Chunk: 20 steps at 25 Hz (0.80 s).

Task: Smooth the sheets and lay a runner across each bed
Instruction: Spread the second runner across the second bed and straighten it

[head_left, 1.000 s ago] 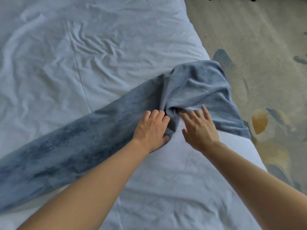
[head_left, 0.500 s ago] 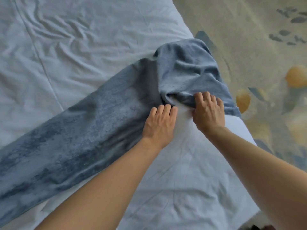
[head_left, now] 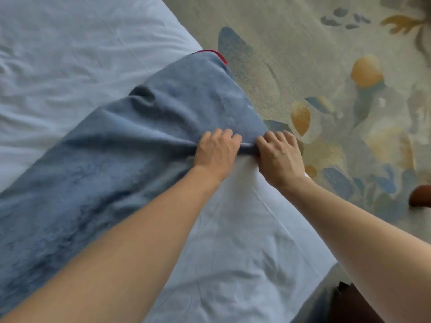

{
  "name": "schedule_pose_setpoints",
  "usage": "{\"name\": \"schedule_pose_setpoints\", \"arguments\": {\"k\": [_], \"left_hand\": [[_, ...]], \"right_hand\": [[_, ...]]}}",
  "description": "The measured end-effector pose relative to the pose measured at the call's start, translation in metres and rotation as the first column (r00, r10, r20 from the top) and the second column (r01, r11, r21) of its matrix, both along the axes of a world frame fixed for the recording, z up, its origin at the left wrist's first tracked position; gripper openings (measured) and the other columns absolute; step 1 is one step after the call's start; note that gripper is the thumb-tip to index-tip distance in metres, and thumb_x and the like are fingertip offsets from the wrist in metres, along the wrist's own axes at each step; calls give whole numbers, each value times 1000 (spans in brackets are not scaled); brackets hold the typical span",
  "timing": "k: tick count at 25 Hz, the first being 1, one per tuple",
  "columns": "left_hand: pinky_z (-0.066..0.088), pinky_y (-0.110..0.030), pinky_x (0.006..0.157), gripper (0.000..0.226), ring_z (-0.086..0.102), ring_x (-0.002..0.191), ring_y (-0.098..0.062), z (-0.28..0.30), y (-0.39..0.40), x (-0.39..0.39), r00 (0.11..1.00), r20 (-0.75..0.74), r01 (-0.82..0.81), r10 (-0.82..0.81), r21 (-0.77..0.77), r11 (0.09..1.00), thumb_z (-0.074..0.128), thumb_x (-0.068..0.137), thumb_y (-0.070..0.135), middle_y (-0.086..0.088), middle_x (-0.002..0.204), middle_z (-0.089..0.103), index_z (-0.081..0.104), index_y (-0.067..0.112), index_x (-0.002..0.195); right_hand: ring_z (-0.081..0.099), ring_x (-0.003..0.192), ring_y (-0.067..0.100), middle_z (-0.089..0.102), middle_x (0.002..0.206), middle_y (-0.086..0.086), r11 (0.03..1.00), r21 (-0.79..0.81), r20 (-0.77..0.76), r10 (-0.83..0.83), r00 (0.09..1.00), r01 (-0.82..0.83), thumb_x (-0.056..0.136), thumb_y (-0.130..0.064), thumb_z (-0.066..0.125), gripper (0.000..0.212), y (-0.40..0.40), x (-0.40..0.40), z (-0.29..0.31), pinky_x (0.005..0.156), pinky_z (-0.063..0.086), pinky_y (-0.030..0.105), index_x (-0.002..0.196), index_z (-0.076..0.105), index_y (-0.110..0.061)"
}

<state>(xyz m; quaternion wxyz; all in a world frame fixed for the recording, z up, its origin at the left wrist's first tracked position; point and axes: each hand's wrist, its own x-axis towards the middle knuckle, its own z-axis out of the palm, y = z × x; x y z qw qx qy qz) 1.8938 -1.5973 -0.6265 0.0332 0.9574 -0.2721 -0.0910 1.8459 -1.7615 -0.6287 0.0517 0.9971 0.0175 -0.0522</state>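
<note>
A blue-grey runner [head_left: 112,159] lies diagonally across the bed, from the lower left to the bed's right edge, over a creased white sheet [head_left: 70,54]. Its far end drapes over the edge, with a red trim showing at the corner. My left hand [head_left: 217,152] and my right hand [head_left: 278,157] sit side by side at the runner's near hem by the bed edge. Both have fingers curled over the hem, gripping it. A small fold remains in the runner near its upper middle.
A patterned carpet [head_left: 326,66] in beige, blue and orange covers the floor to the right of the bed. A brown rounded object [head_left: 419,195] shows at the right edge. Something dark lies by the bed's lower right corner [head_left: 342,292].
The bunched-up end of the runner has been spread flatter and pulled toward the bed's right edge. Both hands have moved right along the hem, and the view has shifted right.
</note>
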Motion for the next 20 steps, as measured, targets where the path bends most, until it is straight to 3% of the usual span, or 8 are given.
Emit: {"name": "schedule_pose_setpoints", "arguments": {"k": [4, 6, 8, 11, 14, 17, 18, 20], "left_hand": [[43, -38, 83, 18, 55, 109, -26, -3, -24, -34, 990, -110, 73, -83, -92, 993, 40, 99, 21, -4, 114, 56, 53, 19, 112], [41, -40, 86, 27, 53, 108, -26, 3, -12, -24, 993, -112, 26, -45, -166, 986, 47, 95, 40, -5, 112, 57, 55, 19, 110], [40, -42, 84, 32, 53, 104, -28, 9, 27, -3, 997, -54, -60, 50, -201, 978, 47, 93, 46, -6, 108, 59, 60, 18, 104], [39, -45, 86, 28, 54, 103, -32, 15, 119, 31, 956, 24, -280, 291, -205, 938, 45, 95, 34, -10, 107, 62, 65, 16, 101], [43, -47, 84, 24, 54, 104, -37, 14, 231, 49, 794, -3, -592, 608, -235, 771, 43, 96, 21, -13, 108, 62, 65, 14, 99], [50, -39, 83, 27, 60, 105, -34, 11, 334, 44, 531, -232, -847, 815, -103, 522, 46, 91, 15, -7, 112, 67, 70, 22, 98], [52, -37, 83, 26, 63, 104, -33, 12, 363, 34, 493, -289, -859, 821, -13, 512, 48, 90, 18, -5, 112, 69, 72, 25, 99], [52, -33, 77, 21, 65, 96, -29, 17, 393, 14, 540, -373, -796, 754, 64, 602, 55, 86, 27, -4, 108, 71, 72, 28, 98]], "right_hand": [[56, 92, 32, 61, 90, 7, 998, -6, -87, -57, 995, 57, 87, -15, 58, 5, -15, -8, 4, 100, 33, 43, 92, 60, -17], [57, 94, 31, 60, 94, 6, 998, 61, -109, 7, 994, -1, 80, -16, 61, 20, -3, -2, 13, 101, 34, 41, 100, 62, -18], [58, 96, 31, 60, 98, 6, 977, 193, -90, 113, 990, -94, 73, -10, 60, 37, 28, 11, 22, 100, 38, 41, 109, 64, -16], [59, 95, 34, 64, 103, 9, 917, 341, 50, 203, 978, -208, 74, -7, 48, 45, 96, 42, 31, 97, 43, 43, 115, 66, -11], [60, 94, 34, 66, 105, 8, 847, 387, 173, 322, 931, -365, 88, -13, 46, 33, 185, 84, 37, 94, 43, 42, 113, 68, -11], [60, 94, 33, 69, 105, 6, 773, 383, 207, 462, 863, -506, 91, -10, 56, 24, 269, 124, 40, 95, 40, 41, 109, 71, -14], [61, 97, 33, 70, 105, 5, 753, 366, 157, 530, 834, -547, 88, -7, 58, 26, 299, 134, 39, 99, 38, 43, 109, 71, -15], [58, 108, 30, 69, 109, 3, 745, 242, -96, 656, 748, -622, 83, -6, 59, 35, 344, 143, 37, 114, 23, 47, 113, 69, -21]]}}
